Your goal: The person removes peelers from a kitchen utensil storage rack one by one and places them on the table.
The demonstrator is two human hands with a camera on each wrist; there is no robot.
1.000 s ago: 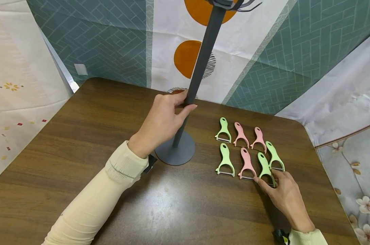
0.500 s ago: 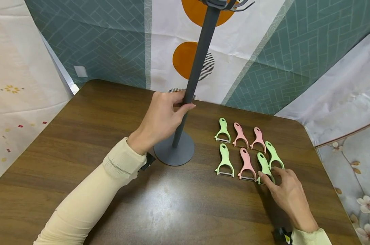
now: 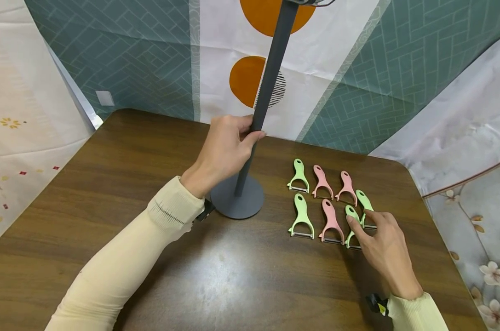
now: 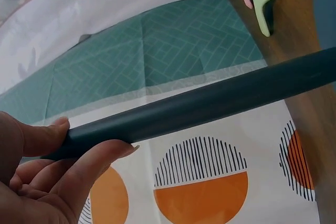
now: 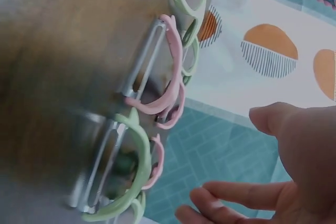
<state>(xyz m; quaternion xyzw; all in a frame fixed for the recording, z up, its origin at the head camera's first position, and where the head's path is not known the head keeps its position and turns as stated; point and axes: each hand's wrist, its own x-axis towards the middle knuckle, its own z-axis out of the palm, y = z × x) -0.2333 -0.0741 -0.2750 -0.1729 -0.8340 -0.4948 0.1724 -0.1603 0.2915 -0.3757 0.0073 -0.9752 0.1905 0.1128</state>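
Note:
In the head view my left hand [image 3: 227,149] grips a dark grey pole [image 3: 271,73] that rises from a round base [image 3: 237,202]. Thumb and fingers wrap the pole [image 4: 189,111] in the left wrist view. My right hand [image 3: 385,246] is over the front-right green peeler [image 3: 351,212], partly covering it and the green peeler [image 3: 363,200] beside it. In the right wrist view, the right hand's thumb and fingers [image 5: 241,195] are spread apart with nothing between them, away from the green peeler [image 5: 140,153].
Left of these lie a pink peeler [image 3: 331,219] and a green peeler [image 3: 301,214]. Behind them are a green peeler [image 3: 299,174] and two pink ones. They lie on a brown wooden table [image 3: 150,151], with a patterned curtain [image 3: 150,59] behind it.
My right hand has moved forward from the front-right green peeler's blade end towards its handle. That peeler has turned slightly, its blade end shifting left. My left hand stays on the pole.

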